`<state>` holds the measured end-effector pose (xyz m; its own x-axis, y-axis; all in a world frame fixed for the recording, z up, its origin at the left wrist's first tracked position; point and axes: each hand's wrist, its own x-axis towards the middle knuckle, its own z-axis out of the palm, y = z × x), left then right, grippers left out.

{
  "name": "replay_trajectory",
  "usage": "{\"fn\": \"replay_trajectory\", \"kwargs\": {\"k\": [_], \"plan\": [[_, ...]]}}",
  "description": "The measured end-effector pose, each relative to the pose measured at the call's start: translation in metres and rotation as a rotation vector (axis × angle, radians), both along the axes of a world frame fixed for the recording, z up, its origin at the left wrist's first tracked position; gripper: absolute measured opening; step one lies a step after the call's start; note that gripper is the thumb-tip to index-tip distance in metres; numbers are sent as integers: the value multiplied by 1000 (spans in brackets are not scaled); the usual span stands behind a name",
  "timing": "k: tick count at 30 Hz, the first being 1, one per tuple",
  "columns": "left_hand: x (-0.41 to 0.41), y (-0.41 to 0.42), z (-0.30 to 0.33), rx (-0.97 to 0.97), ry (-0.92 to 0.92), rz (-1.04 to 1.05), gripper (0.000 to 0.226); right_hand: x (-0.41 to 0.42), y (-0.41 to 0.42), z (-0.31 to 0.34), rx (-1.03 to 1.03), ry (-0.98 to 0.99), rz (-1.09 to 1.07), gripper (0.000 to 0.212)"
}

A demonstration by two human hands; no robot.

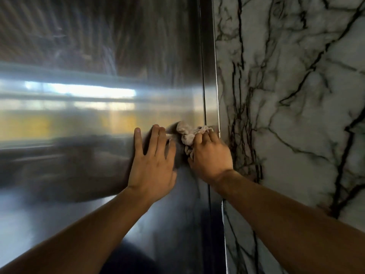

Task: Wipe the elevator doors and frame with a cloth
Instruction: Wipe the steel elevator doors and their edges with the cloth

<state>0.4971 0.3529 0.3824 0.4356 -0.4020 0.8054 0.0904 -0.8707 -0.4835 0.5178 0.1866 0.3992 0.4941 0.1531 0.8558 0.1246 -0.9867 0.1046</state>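
1. The elevator door (94, 95) is one broad panel of brushed steel, smooth and glossy, with blurred bands of white and yellow light reflected across its middle.
2. At the door's right edge runs the frame (211, 91), a narrow upright strip of the same steel with a thin bright lip on its outer side.
3. Beyond the frame stands a marble wall (292, 107), polished, pale grey-white, crossed by dark branching veins.
4. One cloth (188, 134) is in view: a small, pale beige rag, soft and crumpled into a wrinkled wad. It sits against the steel right where door meets frame, at about mid-height of the view.
5. The right hand (210, 155) is curled, knuckles outward, its grip closed around the lower part of the cloth and pressing it to the metal; the forearm reaches in from the lower right.
6. The left hand (153, 165) lies flat on the door just beside the cloth, fingers straight and spread, holding nothing; its fingertips point upward.
7. Count: two bare hands, two bare forearms, one cloth, one door panel, one frame strip.
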Motion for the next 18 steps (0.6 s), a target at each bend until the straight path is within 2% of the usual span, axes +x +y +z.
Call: {"fn": "replay_trajectory", "kwargs": {"k": [4,9,13,16,18], "plan": [[0,4,-44,112,54,-88,78,-2,-7,-43,-45,33,36,53],[5,3,-96,148,123,-138,73,-1,-11,-93,-64,55,51,52],[8,-4,-143,199,188,-180,67,-1,-8,-133,-19,10,43,34],[10,-7,-179,203,207,-184,56,5,-10,-165,-13,-26,84,31],[11,-9,-203,184,227,-218,55,6,-12,-188,-23,-34,98,31]]}}
